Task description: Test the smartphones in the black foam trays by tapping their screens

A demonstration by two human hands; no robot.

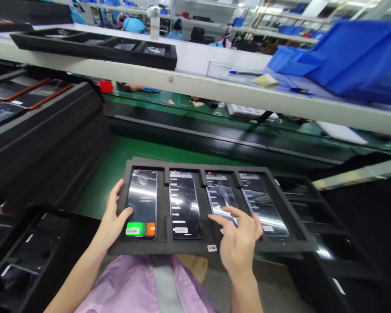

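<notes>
A black foam tray [166, 248] holds several smartphones side by side in its slots. My left hand [112, 219] grips the tray's left end, fingers along the outer side, thumb at the edge of the leftmost phone [142, 191]. That phone shows a green and an orange block at the bottom of its screen. Beside it lies a phone [185, 204] with a white list on a dark screen. Over the third phone [220, 191] is my right hand [239, 237], fingers apart, partly covering its lower half; firm contact cannot be made out. The rightmost phone [263, 208] also lies in its slot.
Stacked black trays [45, 134] with phones stand at left, more trays [326, 234] at right. Above, a white shelf [189, 82] crosses the view, bearing another tray [94, 48] and blue bins [355, 61]. A green work surface lies beyond; people sit in the background.
</notes>
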